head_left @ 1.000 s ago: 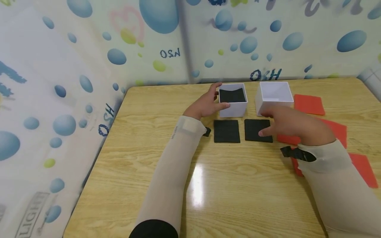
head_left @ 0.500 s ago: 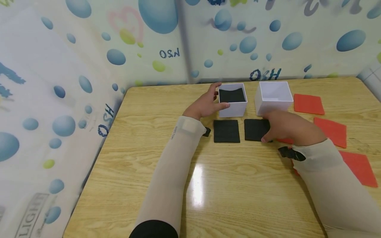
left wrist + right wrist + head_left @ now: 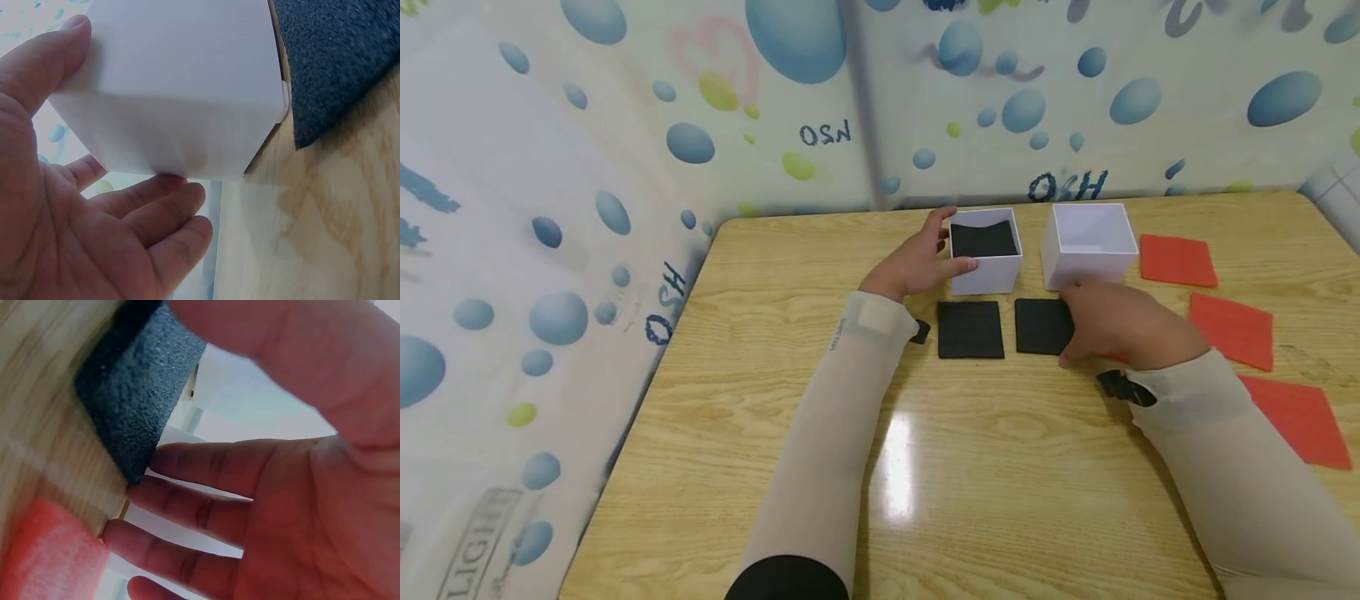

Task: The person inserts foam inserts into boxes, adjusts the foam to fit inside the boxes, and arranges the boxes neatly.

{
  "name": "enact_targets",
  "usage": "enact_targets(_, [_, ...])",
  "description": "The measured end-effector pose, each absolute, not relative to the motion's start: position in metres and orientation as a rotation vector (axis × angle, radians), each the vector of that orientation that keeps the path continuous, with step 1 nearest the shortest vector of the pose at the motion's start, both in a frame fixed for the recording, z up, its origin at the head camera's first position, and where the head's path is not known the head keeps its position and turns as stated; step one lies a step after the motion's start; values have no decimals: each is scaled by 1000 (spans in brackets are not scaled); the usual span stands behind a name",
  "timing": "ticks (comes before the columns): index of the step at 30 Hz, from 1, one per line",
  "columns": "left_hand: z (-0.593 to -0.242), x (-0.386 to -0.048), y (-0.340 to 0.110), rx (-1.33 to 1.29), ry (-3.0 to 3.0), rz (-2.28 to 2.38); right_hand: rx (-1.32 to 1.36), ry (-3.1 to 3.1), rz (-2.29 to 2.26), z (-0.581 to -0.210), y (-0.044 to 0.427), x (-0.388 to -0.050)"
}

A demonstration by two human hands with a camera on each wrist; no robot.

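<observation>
My left hand (image 3: 913, 267) grips the left white box (image 3: 988, 277), its thumb against the front and the fingers along the side; the left wrist view shows the same box (image 3: 181, 69) up close. Black foam stands inside that box. On the table my right hand (image 3: 1127, 325) pinches a black foam square (image 3: 1042, 327) across its right side, thumb at the near edge, fingertips at the far edge. The right wrist view shows fingertips touching this foam square (image 3: 134, 394). A second black foam square (image 3: 970, 330) lies flat in front of the left box.
An open white box (image 3: 1078, 265) stands just behind my right hand. Several red foam squares, among them one at the back (image 3: 1177, 260) and one near my right forearm (image 3: 1303, 421), lie on the wooden table (image 3: 985, 475). A patterned wall covering (image 3: 1000, 150) borders the table.
My right hand has moved slightly left and closed its thumb and fingers onto the right black foam square's edges. The left hand has stayed on its box.
</observation>
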State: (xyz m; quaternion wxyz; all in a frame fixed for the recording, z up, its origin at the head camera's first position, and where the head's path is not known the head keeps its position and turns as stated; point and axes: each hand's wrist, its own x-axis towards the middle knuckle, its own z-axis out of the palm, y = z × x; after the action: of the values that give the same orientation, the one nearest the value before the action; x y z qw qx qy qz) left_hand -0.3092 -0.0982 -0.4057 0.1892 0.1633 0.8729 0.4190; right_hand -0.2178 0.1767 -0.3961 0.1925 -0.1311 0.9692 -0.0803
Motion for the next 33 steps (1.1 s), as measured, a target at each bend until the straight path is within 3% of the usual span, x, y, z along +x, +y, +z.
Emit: enact_targets(33, [-407,-309,-98,454,2453,1193,-378,2670,-453,-396,177,-227])
